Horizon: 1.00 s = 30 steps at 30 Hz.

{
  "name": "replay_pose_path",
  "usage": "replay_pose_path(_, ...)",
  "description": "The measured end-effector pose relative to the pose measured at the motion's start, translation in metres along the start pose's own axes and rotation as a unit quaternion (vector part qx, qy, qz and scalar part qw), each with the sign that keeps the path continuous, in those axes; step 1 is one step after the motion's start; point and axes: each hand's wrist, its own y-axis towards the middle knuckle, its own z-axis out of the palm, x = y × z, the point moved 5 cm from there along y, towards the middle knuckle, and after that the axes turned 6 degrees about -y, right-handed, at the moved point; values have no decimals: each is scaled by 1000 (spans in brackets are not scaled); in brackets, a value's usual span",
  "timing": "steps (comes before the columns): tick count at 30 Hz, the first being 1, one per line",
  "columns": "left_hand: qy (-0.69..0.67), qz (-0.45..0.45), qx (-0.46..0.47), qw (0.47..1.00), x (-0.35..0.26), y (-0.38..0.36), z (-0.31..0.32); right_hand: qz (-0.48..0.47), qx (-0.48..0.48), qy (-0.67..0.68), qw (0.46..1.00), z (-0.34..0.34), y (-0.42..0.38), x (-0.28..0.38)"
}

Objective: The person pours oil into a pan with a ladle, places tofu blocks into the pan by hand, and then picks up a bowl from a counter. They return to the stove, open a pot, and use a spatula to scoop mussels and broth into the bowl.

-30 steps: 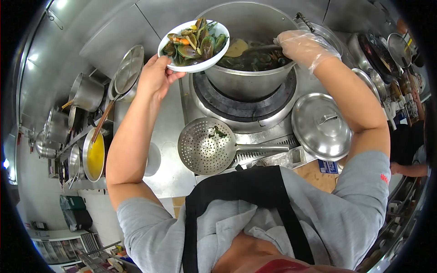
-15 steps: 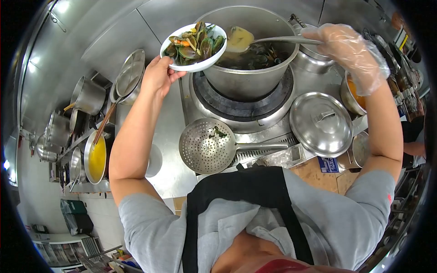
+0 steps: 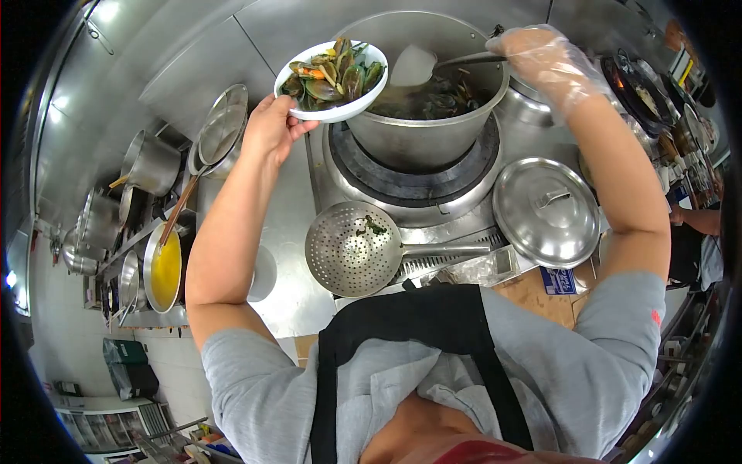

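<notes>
My left hand [image 3: 274, 124] grips the rim and underside of a white bowl [image 3: 332, 114], which holds green mussels [image 3: 325, 81] with bits of orange and leafy green. The bowl is beside the left rim of a large steel pot [image 3: 425, 139] on a black burner. In a clear plastic glove, my right hand [image 3: 541, 58] is closed on the handle of a ladle [image 3: 413, 66]. The ladle's head is tilted inside the pot, above dark mussels [image 3: 440, 104] in liquid.
A perforated strainer [image 3: 352, 251] with green scraps lies in front of the burner, a steel lid [image 3: 546, 213] to its right. Pans, one with yellow liquid [image 3: 165, 271], stand at the left. A person's arm [image 3: 699, 220] shows at the far right.
My right hand has moved slightly left and up. The ladle, which held yellowish broth, has turned, and its pale head now shows without that broth. My left hand and the bowl stay nearly still.
</notes>
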Motion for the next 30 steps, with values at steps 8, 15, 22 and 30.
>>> replay_pose_path(8, 10, -1, 14, 1000, -2, 0, 1, -72, 80, -13, 994, -4, 15, 69)
replay_pose_path(15, -2, 2, 10, 1000, -1, 0, 0, -94, 147, 15, 985, 46, 27, 86)
replay_pose_path(22, 2, 0, 12, 1000, 0, 3, -1, -15, 122, 116, 986, 62, 15, 61)
replay_pose_path(30, 2, 2, 16, 1000, 1, 4, 0, 57, 87, 213, 972, 36, 2, 42)
